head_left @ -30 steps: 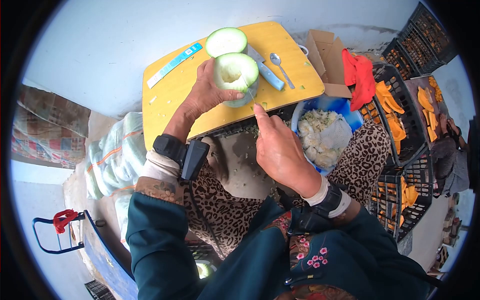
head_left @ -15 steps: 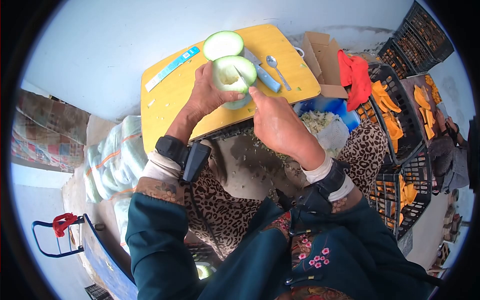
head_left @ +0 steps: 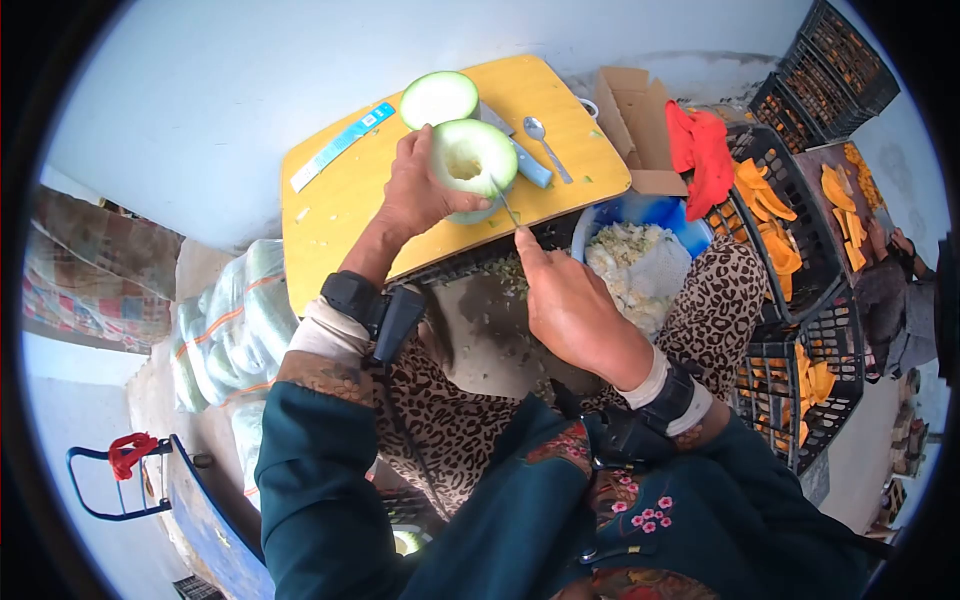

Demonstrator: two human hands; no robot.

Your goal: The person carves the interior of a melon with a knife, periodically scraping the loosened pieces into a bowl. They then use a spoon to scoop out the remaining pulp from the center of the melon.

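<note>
My left hand (head_left: 418, 190) is wrapped round the left side of a hollowed green melon piece (head_left: 488, 150) at the front edge of the yellow table (head_left: 350, 215). My right hand (head_left: 570, 305) grips a knife (head_left: 507, 203), its handle hidden in the fist and its blade tip at the melon's lower right rim. Behind stands a second pale cut melon piece (head_left: 440, 98). To the right lie a blue-handled knife (head_left: 533, 167), partly hidden by the melon, and a spoon (head_left: 546, 146). A blue and white strip (head_left: 343, 147) lies at the left.
Below the table's right edge, a blue basin (head_left: 598, 212) holds pale scraps and a mesh strainer. An open cardboard box (head_left: 640, 125), a red cloth (head_left: 700, 160) and black crates (head_left: 808, 225) of orange slices stand right. Another person's hands (head_left: 890, 243) show far right. Filled sacks (head_left: 235, 325) lie left.
My right hand has moved down and right, drawing the blade from the melon's hollow out to its rim. My left hand still holds the melon. The view has shifted slightly.
</note>
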